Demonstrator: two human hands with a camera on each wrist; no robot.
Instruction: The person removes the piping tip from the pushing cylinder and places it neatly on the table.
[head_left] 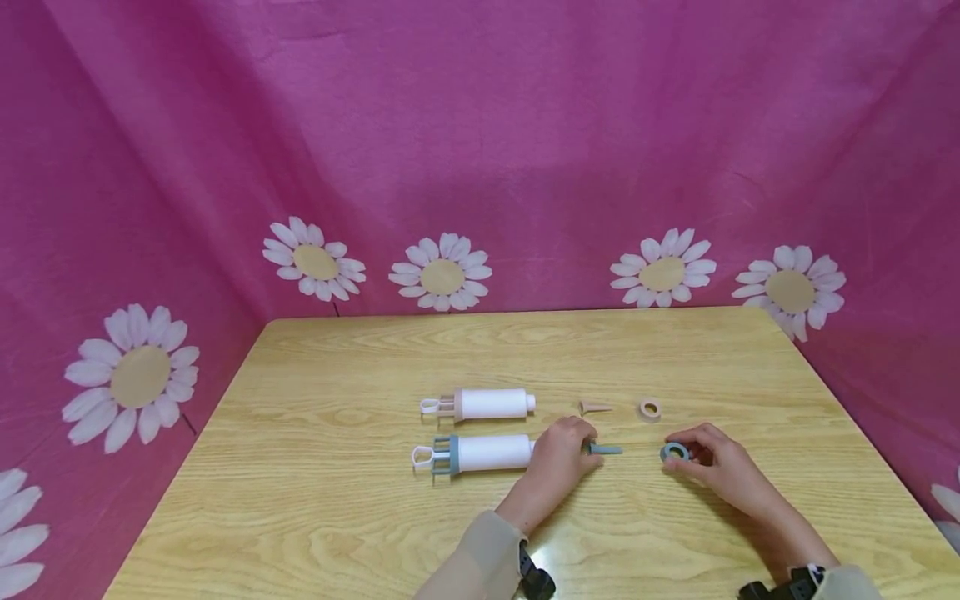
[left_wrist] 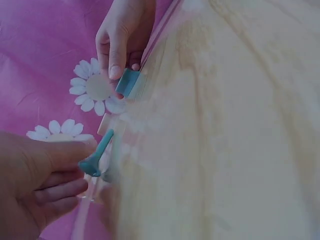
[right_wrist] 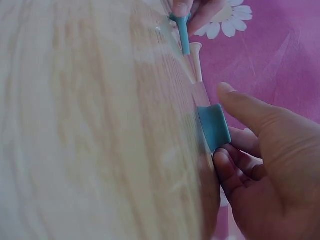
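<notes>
My left hand (head_left: pixel 558 450) pinches the flared end of a teal funnel-shaped nozzle (head_left: pixel 606 450) between thumb and fingers. The stem of this nozzle (left_wrist: pixel 102 147) points toward the right hand. In the head view, my right hand (head_left: pixel 723 467) has thumb and forefinger on either side of a teal ring (head_left: pixel 675 452). The right wrist view shows that ring (right_wrist: pixel 214 127) from the side, with a waisted wall and fingers curled against it. Just left of the left hand lies a white plunger tube (head_left: pixel 493 452) with a teal collar and loop handle, its right tip partly hidden.
Farther back on the wooden table (head_left: pixel 300 517) lies a similar white tube (head_left: pixel 491 403) with a beige-pink collar. To its right are a beige nozzle (head_left: pixel 595 407) and a beige ring (head_left: pixel 649 409). A pink flowered curtain (head_left: pixel 525 167) stands behind the table.
</notes>
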